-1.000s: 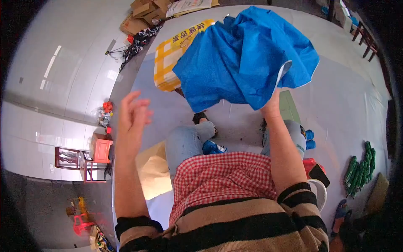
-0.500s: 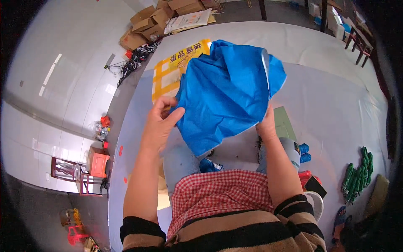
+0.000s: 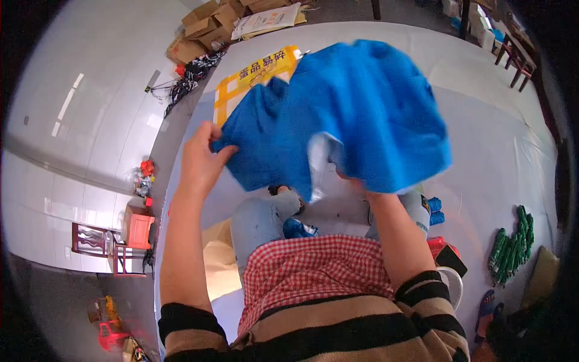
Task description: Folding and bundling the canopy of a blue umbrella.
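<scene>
A large piece of thin blue fabric (image 3: 386, 102) with a silvery-white underside is held up in front of me, slightly blurred by motion. My left hand (image 3: 202, 154) pinches its left corner between thumb and fingers. Underneath the fabric's lower right part is my right hand (image 3: 357, 183), mostly covered, so its grip cannot be made out fully; the cloth drapes over it. A fold in the middle shows the silvery side. Below, between my legs, lies another blue and silvery bundle (image 3: 295, 228) on the pale sheet.
Behind the fabric stands a white box with yellow tape (image 3: 222, 99). Cardboard boxes (image 3: 208, 24) are piled at the far left. To the right lie small blue rolls (image 3: 435, 211), green bundles (image 3: 512, 247) and a black phone (image 3: 452, 262). A brown carton (image 3: 220, 262) is beside my left leg.
The blue fabric has spread wider and swung upward and to the right, exposing a silvery fold. My left hand has moved left and slightly up; my right hand has shifted left beneath the cloth.
</scene>
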`<state>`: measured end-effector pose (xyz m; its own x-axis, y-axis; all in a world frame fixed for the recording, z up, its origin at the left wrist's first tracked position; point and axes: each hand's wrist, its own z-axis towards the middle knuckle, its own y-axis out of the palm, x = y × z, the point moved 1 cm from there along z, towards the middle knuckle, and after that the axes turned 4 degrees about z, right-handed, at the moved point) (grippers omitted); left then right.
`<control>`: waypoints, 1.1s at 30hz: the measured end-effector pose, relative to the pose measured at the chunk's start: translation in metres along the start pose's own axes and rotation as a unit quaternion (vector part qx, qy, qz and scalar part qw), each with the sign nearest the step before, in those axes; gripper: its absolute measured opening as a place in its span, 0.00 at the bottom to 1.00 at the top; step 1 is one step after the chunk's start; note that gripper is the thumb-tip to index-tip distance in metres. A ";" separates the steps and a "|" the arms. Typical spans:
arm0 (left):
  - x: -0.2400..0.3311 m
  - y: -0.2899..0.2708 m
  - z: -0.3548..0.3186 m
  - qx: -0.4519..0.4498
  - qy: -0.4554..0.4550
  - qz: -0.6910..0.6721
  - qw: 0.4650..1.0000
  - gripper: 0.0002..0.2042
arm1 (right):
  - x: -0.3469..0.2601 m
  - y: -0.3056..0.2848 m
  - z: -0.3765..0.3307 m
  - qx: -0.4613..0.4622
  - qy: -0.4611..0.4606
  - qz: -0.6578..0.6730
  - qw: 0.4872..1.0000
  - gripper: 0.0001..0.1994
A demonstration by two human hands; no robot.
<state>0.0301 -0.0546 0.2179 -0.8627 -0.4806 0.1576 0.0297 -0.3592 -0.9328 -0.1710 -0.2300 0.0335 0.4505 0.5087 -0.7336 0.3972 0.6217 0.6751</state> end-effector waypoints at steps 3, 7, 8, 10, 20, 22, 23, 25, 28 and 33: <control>-0.018 0.003 -0.008 0.183 0.024 0.008 0.983 0.13 | 0.025 -0.022 0.007 -0.010 -0.073 -0.097 0.993 0.28; 0.048 -0.025 -0.029 0.141 -0.002 -0.223 0.964 0.15 | 0.033 -0.028 0.000 0.034 -0.027 0.266 0.963 0.28; 0.061 -0.036 -0.034 0.039 -0.009 -0.274 0.961 0.17 | 0.028 -0.025 -0.004 0.035 -0.137 -0.109 0.984 0.28; 0.071 -0.035 -0.039 -0.062 -0.019 -0.331 0.941 0.19 | 0.024 -0.021 -0.007 0.024 -0.235 -0.471 0.850 0.28; 0.040 -0.024 -0.034 -0.414 -0.085 -0.412 0.807 0.18 | 0.043 -0.037 0.005 0.017 -0.241 -0.482 0.842 0.30; 0.053 -0.028 -0.049 -0.437 -0.058 -0.381 0.812 0.18 | 0.038 -0.043 -0.003 0.009 -0.232 -0.483 0.844 0.31; 0.049 -0.022 -0.053 -0.439 -0.064 -0.385 0.809 0.18 | 0.040 -0.037 -0.006 0.006 -0.227 -0.483 0.846 0.31; 0.039 -0.012 -0.057 -0.237 0.108 -0.215 0.941 0.19 | 0.036 -0.030 0.008 0.000 -0.218 -0.480 0.849 0.31; 0.031 -0.026 -0.061 -0.169 0.042 -0.231 0.957 0.22 | 0.034 -0.022 0.003 -0.001 -0.212 -0.476 0.854 0.31; 0.033 -0.088 -0.071 -0.083 0.241 -0.169 0.952 0.24 | 0.021 -0.029 -0.019 0.004 -0.222 -0.463 0.858 0.32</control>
<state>-0.0370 0.0177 0.2824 -0.9414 0.0768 0.3285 -0.3366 -0.2781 -0.8997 -0.1883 -0.2258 -0.0025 0.1983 -0.4792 -0.8550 0.7544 0.6315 -0.1790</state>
